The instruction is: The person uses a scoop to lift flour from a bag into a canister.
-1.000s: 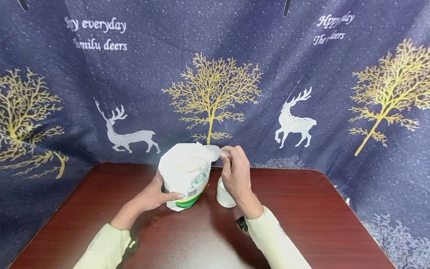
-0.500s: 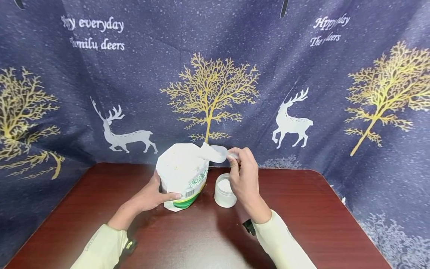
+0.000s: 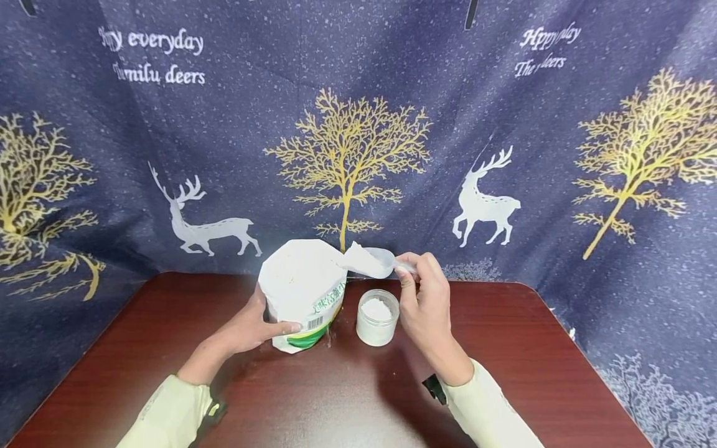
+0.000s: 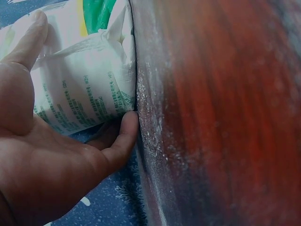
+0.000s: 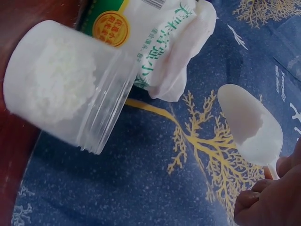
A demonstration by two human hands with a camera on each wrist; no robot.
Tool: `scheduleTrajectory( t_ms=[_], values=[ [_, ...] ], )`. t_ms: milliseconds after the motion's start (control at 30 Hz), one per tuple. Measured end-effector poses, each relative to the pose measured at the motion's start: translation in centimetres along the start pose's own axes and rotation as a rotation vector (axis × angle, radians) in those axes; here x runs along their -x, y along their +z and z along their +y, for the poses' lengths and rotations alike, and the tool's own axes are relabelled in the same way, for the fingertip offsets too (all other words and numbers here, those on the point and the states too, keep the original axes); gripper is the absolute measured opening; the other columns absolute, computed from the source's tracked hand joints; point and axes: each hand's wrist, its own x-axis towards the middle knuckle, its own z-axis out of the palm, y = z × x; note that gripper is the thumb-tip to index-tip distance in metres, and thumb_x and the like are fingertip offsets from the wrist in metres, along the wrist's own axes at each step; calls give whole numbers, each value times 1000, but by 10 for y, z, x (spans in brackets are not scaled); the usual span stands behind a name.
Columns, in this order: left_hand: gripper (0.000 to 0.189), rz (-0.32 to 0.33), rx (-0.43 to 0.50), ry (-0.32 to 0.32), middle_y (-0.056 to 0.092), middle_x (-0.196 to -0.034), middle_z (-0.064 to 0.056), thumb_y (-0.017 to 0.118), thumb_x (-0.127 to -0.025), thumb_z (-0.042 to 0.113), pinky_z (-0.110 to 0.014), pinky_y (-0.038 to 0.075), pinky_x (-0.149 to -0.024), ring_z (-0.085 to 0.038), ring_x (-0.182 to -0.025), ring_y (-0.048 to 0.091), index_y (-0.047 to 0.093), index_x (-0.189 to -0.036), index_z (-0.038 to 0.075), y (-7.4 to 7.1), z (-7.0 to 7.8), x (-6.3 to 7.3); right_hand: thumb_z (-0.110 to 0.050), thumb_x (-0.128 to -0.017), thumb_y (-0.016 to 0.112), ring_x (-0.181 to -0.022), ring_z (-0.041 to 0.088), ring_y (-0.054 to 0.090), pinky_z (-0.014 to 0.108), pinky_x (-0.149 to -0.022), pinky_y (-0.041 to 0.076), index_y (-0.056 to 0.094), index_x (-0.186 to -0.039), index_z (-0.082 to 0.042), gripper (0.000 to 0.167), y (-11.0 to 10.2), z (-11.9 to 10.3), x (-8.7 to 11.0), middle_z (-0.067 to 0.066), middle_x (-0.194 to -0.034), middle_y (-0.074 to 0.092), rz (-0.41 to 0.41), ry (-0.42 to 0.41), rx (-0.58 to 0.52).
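An opened white flour bag [image 3: 327, 303] with green print stands on the table, white powder showing in its wide mouth. My left hand [image 3: 246, 325] holds its left side, thumb on the front; in the left wrist view the fingers [image 4: 126, 134] reach round the bag's base. My right hand [image 3: 427, 305] pinches the handle of a translucent scoop [image 3: 383, 262], which carries a heap of white powder. The scoop is just right of the bag's rim, above and behind a clear jar [image 3: 376, 331]. In the right wrist view the jar [image 5: 110, 101] is lidless and partly filled with white powder.
The reddish-brown table [image 3: 313, 398] ends at a back edge close behind the bag and jar. A dark blue cloth [image 3: 313, 50] printed with trees and deer hangs behind it. Specks of powder [image 4: 164, 146] lie along the table near the bag.
My right hand has drawn the scoop rightward out of the bag's mouth, with powder heaped on it. The jar, partly covered by that hand before, is now in full view. My left hand keeps its hold.
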Motion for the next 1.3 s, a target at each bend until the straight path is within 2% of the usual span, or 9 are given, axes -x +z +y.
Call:
scheduleTrajectory(
  t_ms=[300, 467, 700, 933, 1100, 1300],
  values=[
    [125, 11, 10, 3, 32, -158, -17, 95, -81, 35, -66, 19, -122, -35, -149, 34, 3, -165, 20, 2, -2, 0, 2, -96, 72, -67, 18, 41, 20, -60, 32, 73, -109, -2, 13, -16, 7, 5, 2, -77, 47, 13, -19, 26],
    [125, 11, 0, -4, 31, -159, -16, 94, -81, 36, -68, 19, -122, -35, -150, 32, 2, -165, 21, 1, -2, 0, 4, -95, 72, -68, 14, 41, 19, -59, 32, 74, -108, -1, 14, -24, 9, 8, 2, -76, 47, 30, -46, 34],
    [128, 15, 15, 24, 32, -159, -17, 95, -80, 34, -67, 20, -122, -36, -150, 33, 1, -166, 21, 2, -1, 0, 8, -93, 71, -69, 11, 41, 20, -61, 32, 73, -107, -2, 17, -34, 15, 15, 2, -77, 47, 26, -51, 49],
    [126, 16, 25, 50, 33, -159, -16, 96, -80, 31, -67, 18, -122, -35, -149, 34, 3, -165, 22, 2, -2, -2, 9, -92, 72, -69, 9, 40, 20, -60, 33, 73, -108, -2, 19, -41, 21, 23, 1, -78, 48, 3, -55, 64],
    [126, 15, 10, 21, 32, -159, -16, 95, -80, 36, -66, 20, -122, -34, -148, 35, 3, -165, 20, 3, -4, -2, 8, -92, 74, -70, 10, 41, 21, -61, 33, 72, -108, -1, 19, -47, 28, 30, 1, -78, 48, -31, -38, 84],
    [126, 12, 18, 14, 32, -159, -17, 95, -81, 34, -67, 20, -121, -36, -149, 34, 3, -165, 21, 2, -1, 0, 9, -91, 73, -71, 11, 42, 20, -63, 34, 73, -106, -1, 19, -51, 36, 38, 1, -79, 50, -72, -17, 75]
  ],
)
